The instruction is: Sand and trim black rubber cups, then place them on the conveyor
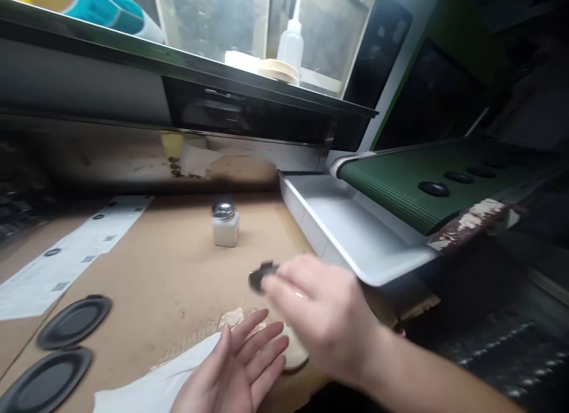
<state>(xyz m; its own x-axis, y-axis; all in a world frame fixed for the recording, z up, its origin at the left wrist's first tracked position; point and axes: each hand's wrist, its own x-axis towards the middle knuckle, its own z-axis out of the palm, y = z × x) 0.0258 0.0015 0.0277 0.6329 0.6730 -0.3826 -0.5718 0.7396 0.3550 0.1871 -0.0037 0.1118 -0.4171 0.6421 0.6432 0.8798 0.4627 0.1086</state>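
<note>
Pinching, maybe, a dark disc [261, 277] with right hand [322, 315]; left hand [231, 371] lying open, fingers wide, by white cloth [155, 383].

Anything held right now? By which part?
The right hand pinches a small black round disc at its edge with the fingers, though blur hides the exact contact. The open left hand holds nothing.

Steel-capped dispenser bottle [224, 224] ahead of the grip, white tray [351, 229] right of it, green conveyor belt [395, 188] beyond, black oval pads [73, 322] left.
</note>
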